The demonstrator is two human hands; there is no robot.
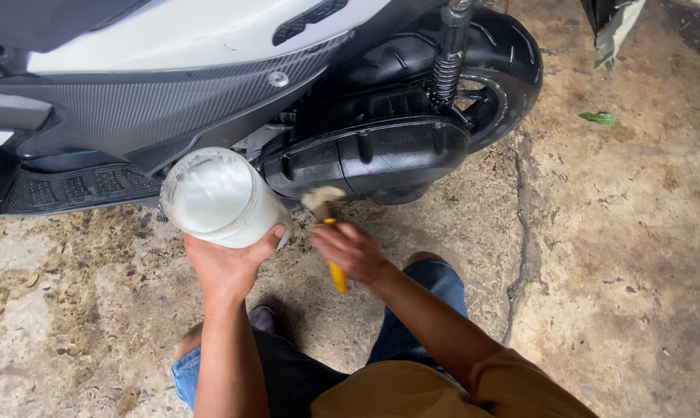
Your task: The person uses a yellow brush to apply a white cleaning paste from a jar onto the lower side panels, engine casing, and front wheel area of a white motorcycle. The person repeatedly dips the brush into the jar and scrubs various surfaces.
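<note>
Down low beside a scooter (pixel 211 85), a person squats on the rough concrete floor (pixel 621 255). Their left hand (pixel 228 267) is wrapped around a clear jar (pixel 220 199) full of white stuff, with the thumb pressed on its side, and the jar leans over toward the scooter. Their right hand (pixel 350 250) is closed around the yellow handle of a small brush (pixel 327 224). The soft brush tip sits just under the black engine cover (pixel 373 159), right of the jar and very near it. To do this well, I think the jar should stay close to the brush so drips fall short, and should not lean much more or the white stuff may spill. Light, even strokes along the cover would work best. The back wheel (pixel 493 73) is far and right.
</note>
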